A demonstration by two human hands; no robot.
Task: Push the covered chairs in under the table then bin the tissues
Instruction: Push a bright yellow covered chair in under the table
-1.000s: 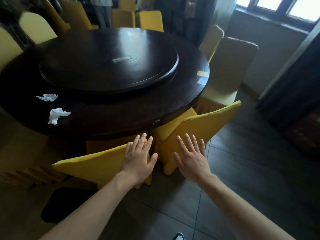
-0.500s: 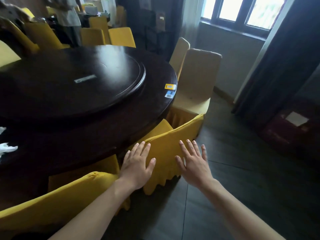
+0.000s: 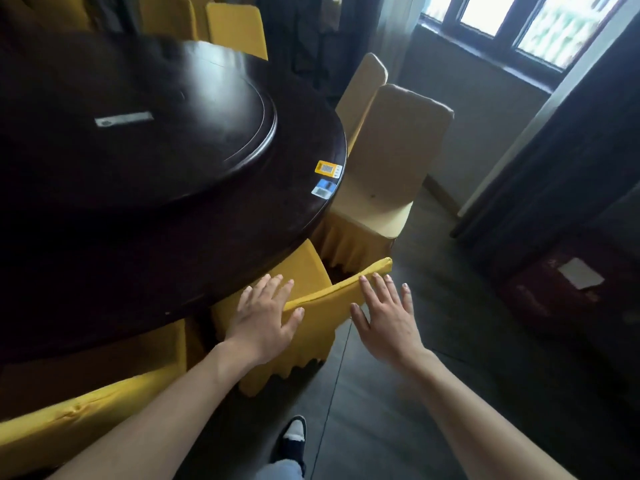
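A yellow-covered chair (image 3: 322, 327) stands at the near right edge of the round dark table (image 3: 242, 237), its seat partly under the tabletop. My left hand (image 3: 265, 315) lies over the top edge of the chair's backrest with fingers spread and the thumb on the near side. My right hand (image 3: 388, 317) hovers flat with fingers spread at the right end of the same backrest, fingertips at its top edge. Another yellow chair back (image 3: 86, 420) shows at the lower left. No tissues are in view.
A beige-covered chair (image 3: 391, 161) and a second one behind it stand at the table's right side. A lazy Susan (image 3: 156, 140) sits on the table, with two small cards (image 3: 327, 176) near the rim. Dark tile floor (image 3: 433, 393) spreads right; my shoe (image 3: 292, 436) shows below.
My view has swung right, so the tissues left the frame. Both hands moved from the first chair to the one on its right, and my left hand now lies over its backrest top.
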